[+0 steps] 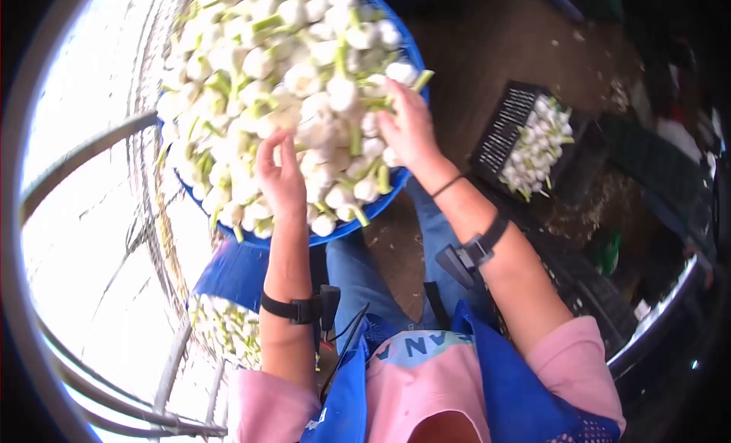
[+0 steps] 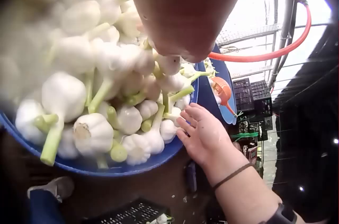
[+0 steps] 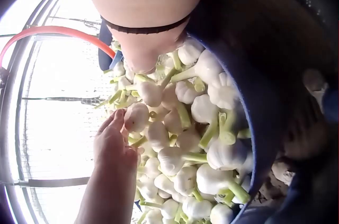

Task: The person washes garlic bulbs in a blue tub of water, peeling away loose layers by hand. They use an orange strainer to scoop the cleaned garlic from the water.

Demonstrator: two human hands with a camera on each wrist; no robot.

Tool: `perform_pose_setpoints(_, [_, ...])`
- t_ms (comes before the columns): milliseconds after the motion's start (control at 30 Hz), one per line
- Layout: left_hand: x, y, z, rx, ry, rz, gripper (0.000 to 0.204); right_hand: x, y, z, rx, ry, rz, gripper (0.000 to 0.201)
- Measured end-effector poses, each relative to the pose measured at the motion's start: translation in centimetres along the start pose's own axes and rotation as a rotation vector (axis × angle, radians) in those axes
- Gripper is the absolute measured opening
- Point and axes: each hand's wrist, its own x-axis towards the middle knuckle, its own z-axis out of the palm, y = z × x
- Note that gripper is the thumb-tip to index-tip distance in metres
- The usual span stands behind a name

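Observation:
A big heap of garlic bulbs with short green stems fills a round blue tub in front of me. Over the near part of the heap is my left hand, its fingers lightly bent. In the right wrist view the left hand's fingertips are right at a white bulb. At the tub's right side my right hand reaches in over the rim, its fingertips beside a stemmed bulb. The left wrist view shows the right hand's fingers spread, palm toward the heap, with nothing in them.
A black crate of garlic stands on the floor to the right. Below the tub at left, a blue container holds more garlic. An orange basket and a red hose appear beyond the tub. Metal rails run along the left.

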Motion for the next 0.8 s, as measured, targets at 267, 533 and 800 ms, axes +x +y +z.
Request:
perform_pose_setpoints(267, [1.4, -1.0, -4.1, 0.468, 0.026, 0.194, 0.026, 0.7, -8.9, 5.7, -0.182, -0.215, -0.108, 0.069])
perform_pose_setpoints(533, [3.7, -5.1, 2.2, 0.803, 0.001, 0.109, 0.034, 3.1, -3.2, 10.1, -0.465, -0.176, -0.106, 0.062])
perform_pose_setpoints(800, [5.7, -7.4, 3.6, 0.766, 0.012, 0.048, 0.016, 6.7, -2.1, 12.0, -0.541, -0.274, -0.278, 0.048])
